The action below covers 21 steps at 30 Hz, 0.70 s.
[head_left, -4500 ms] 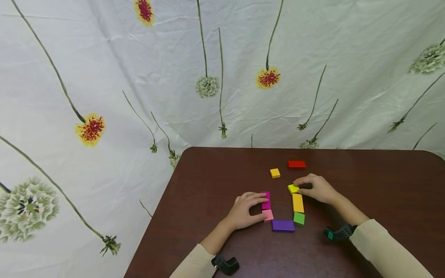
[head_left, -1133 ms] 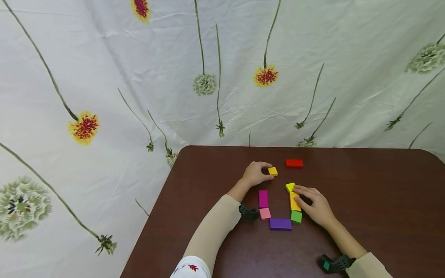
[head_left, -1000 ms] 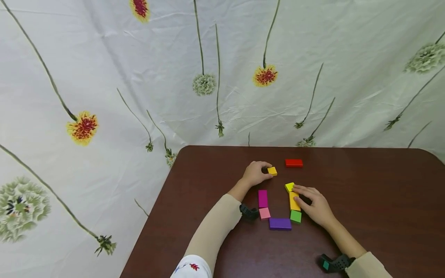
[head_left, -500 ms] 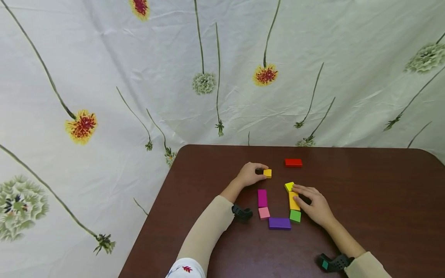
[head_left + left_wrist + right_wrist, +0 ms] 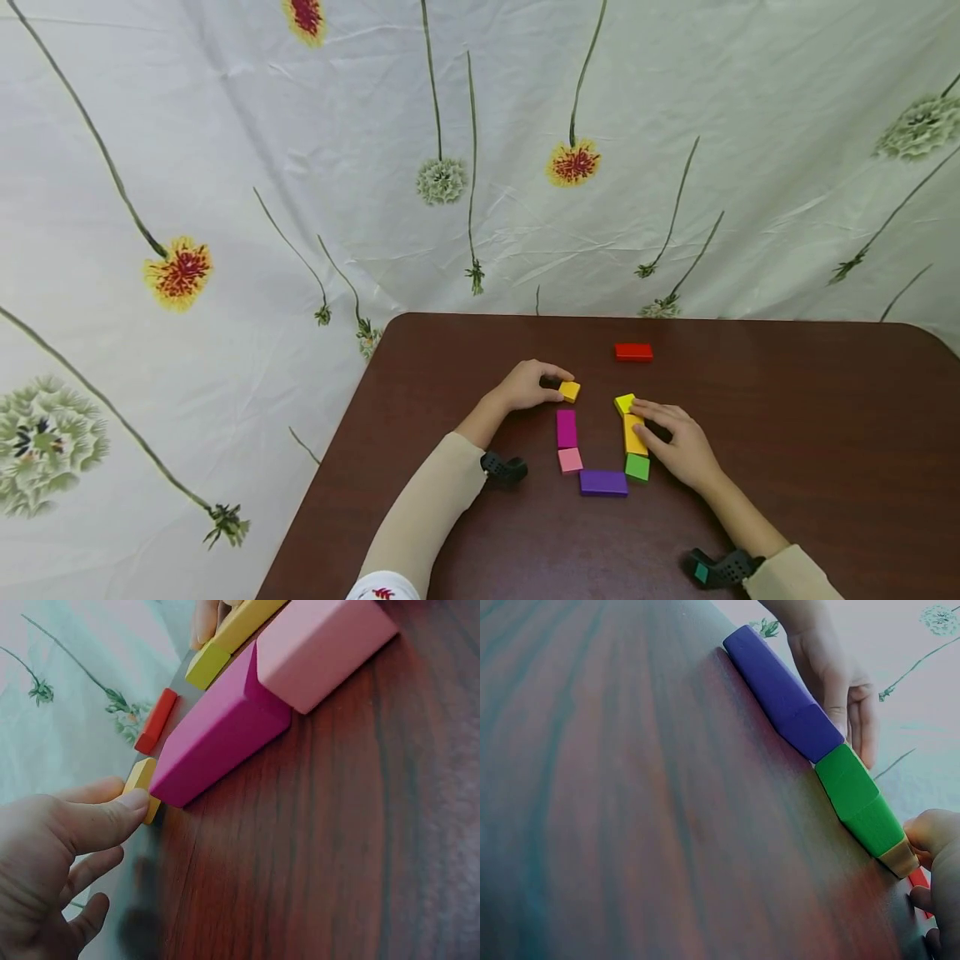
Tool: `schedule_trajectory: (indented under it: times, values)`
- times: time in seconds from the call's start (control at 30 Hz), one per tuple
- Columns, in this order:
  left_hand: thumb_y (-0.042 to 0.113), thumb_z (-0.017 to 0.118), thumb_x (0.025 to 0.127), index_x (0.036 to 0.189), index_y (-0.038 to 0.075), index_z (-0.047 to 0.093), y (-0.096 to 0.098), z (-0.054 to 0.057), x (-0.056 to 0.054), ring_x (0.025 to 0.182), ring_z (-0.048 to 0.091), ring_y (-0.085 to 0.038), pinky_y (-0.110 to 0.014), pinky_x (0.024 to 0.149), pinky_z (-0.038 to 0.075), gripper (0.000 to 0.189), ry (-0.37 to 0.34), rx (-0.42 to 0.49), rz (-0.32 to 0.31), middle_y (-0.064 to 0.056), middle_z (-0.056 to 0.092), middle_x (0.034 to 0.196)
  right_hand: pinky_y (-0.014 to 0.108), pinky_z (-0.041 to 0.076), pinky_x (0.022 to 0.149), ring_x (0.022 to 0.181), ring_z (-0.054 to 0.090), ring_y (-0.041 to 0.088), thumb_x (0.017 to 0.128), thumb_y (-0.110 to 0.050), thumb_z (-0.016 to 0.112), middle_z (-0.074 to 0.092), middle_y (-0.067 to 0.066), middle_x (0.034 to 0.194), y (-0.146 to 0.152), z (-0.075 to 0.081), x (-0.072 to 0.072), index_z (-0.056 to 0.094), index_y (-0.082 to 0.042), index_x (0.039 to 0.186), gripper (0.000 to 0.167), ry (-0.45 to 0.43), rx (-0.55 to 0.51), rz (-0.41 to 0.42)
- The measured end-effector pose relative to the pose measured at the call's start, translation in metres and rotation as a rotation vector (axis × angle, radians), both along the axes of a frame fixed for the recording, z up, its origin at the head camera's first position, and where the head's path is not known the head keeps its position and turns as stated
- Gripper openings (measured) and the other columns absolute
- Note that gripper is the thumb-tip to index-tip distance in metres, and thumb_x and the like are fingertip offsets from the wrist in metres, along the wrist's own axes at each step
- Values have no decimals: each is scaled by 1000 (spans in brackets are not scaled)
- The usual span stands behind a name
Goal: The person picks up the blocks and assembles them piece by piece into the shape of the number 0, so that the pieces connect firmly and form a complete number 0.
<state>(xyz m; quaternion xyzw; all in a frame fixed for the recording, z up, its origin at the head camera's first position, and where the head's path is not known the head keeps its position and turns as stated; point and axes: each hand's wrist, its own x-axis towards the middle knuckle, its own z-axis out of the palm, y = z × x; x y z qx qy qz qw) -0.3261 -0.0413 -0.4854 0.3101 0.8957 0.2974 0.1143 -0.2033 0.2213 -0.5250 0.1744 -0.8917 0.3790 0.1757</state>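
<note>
In the head view my left hand (image 5: pixel 525 386) pinches a small orange-yellow block (image 5: pixel 570 392) between thumb and fingers, just beyond the far end of a magenta block (image 5: pixel 567 429). The left wrist view shows the thumb (image 5: pixel 112 821) on this block's near side. A pink block (image 5: pixel 570 460) adjoins the magenta one. My right hand (image 5: pixel 678 442) rests its fingertips on a yellow block (image 5: pixel 624 403) and a longer orange block (image 5: pixel 634 435), fingers extended and loosely bent. Below these come a green block (image 5: pixel 637 467) and a purple block (image 5: pixel 603 483), forming an open U.
A red block (image 5: pixel 633 352) lies by itself farther back on the dark brown table (image 5: pixel 810 433). Behind the table hangs a white cloth (image 5: pixel 360 108) printed with flowers. Each wrist wears a black band.
My left hand has left the magenta and pink blocks, taken the small orange-yellow block and drawn it left and nearer, towards the magenta block. The right hand has shifted slightly nearer along its row.
</note>
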Motion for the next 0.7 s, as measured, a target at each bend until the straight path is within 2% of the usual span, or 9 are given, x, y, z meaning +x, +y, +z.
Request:
schedule_trajectory:
  times: [0.3, 0.7]
  values:
    - [15, 73, 89, 121, 17, 71, -2, 5, 5, 115, 58, -17, -30, 99, 43, 33, -41, 1, -54, 2, 68, 119, 56, 41, 91, 110, 55, 32, 89, -10, 71, 65, 13, 125, 0, 0, -1, 70, -1, 118, 31, 6, 7, -3]
    - [15, 74, 88, 122, 15, 71, -4, 3, 3, 116, 57, -17, -29, 100, 42, 34, -53, -2, -88, 0, 68, 120, 57, 41, 91, 110, 55, 33, 88, -10, 71, 64, 13, 125, 0, 0, -1, 70, -2, 118, 31, -2, 4, -3]
